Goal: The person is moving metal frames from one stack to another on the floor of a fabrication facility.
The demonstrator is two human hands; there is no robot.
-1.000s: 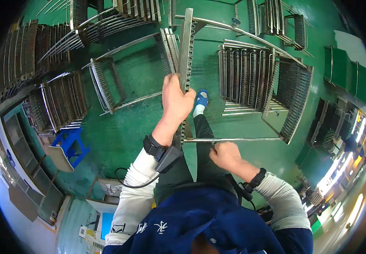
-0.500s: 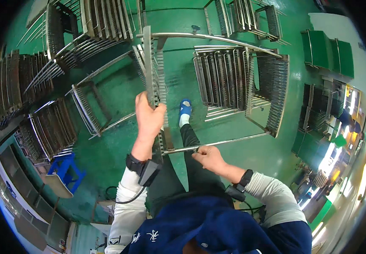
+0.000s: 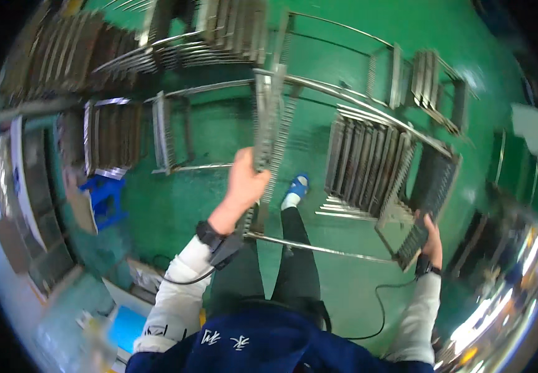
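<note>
A metal rack frame with toothed side rails [image 3: 268, 133] and long round rods spans the space in front of me, above my legs. My left hand [image 3: 242, 186] is closed around its left toothed rail. On the far right, my right hand [image 3: 431, 241] wraps the edge of the toothed side panel [image 3: 437, 180], its fingers partly hidden behind the metal. A near rod [image 3: 325, 248] runs between the two sides. Within the frame's outline shows a row of dark metal racks [image 3: 365, 165]; whether they touch the frame I cannot tell.
More metal racks [image 3: 113, 133] and a dark stack [image 3: 51, 59] stand on the left. A blue stool [image 3: 104, 199] is near them. Further racks [image 3: 427, 81] stand at the far right. My slippered foot [image 3: 299, 185] is on the green floor, and a black cable [image 3: 381, 308] hangs by my right arm.
My right hand has left the near rod and moved right onto the toothed side panel. My left hand keeps its hold on the left rail. The whole view has turned.
</note>
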